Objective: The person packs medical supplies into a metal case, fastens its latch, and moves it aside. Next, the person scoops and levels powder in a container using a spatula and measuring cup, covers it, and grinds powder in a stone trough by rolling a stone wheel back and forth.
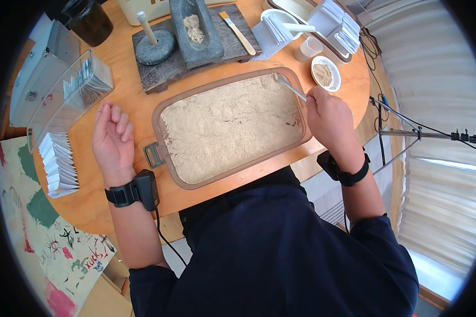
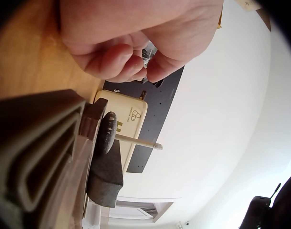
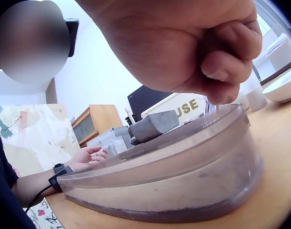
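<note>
A translucent brown tub full of pale beige powder sits on the table in front of me. My right hand grips a thin metal tool over the tub's far right corner, its end in the powder. In the right wrist view the fingers of the right hand are curled above the tub's rim, and the tool is hidden. Left of the tub, my left hand rests palm up by the table's edge, fingers loosely curled and holding nothing. A green clasp sticks out near it.
A dark board behind the tub carries a stone trough, a round grinding stone and a brush. To the right are a small bowl of powder and a plastic cup. Folded papers stand at left.
</note>
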A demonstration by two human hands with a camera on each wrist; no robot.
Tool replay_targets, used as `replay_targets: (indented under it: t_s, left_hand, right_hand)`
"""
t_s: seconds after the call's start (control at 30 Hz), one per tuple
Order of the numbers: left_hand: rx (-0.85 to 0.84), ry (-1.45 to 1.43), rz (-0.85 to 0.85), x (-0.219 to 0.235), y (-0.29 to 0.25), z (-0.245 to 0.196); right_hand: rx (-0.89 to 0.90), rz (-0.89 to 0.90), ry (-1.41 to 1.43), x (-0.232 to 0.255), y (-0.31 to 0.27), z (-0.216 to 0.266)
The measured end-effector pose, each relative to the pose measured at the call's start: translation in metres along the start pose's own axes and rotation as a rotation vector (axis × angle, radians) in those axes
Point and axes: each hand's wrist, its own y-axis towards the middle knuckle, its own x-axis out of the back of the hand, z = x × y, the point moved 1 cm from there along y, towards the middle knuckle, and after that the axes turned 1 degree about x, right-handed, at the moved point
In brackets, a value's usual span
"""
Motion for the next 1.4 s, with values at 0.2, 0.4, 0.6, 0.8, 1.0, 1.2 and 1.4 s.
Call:
replay_targets:
  t_s: [0.2,0.4,0.6,0.8,1.0,1.2,1.4]
  left_hand:
    - [-0.003,0.019,-0.006,0.000,0.000,0.000]
    - [-0.015,0.034,-0.039,-0.001,-0.001,0.000]
    - [-0.009,0.056,-0.070,-0.003,-0.002,0.001]
    - [-0.015,0.076,-0.087,-0.006,-0.003,0.002]
    - [-0.026,0.048,-0.088,-0.007,-0.002,0.002]
    - [-0.013,0.041,-0.055,-0.003,-0.003,0.002]
    - [-0.005,0.019,-0.038,-0.003,-0.003,0.003]
  right_hand:
    - [-0.007,0.020,0.033,-0.004,0.001,-0.002]
    - [0.023,0.045,0.086,0.003,0.005,0.001]
    - [-0.108,0.190,0.397,0.029,0.002,0.016]
    - [0.021,0.069,0.465,0.040,0.022,0.034]
    - [0.206,-0.071,0.335,0.045,0.059,0.078]
    - [0.276,-0.179,0.115,0.026,0.074,0.095]
    - [0.403,-0.261,0.013,0.018,0.069,0.096]
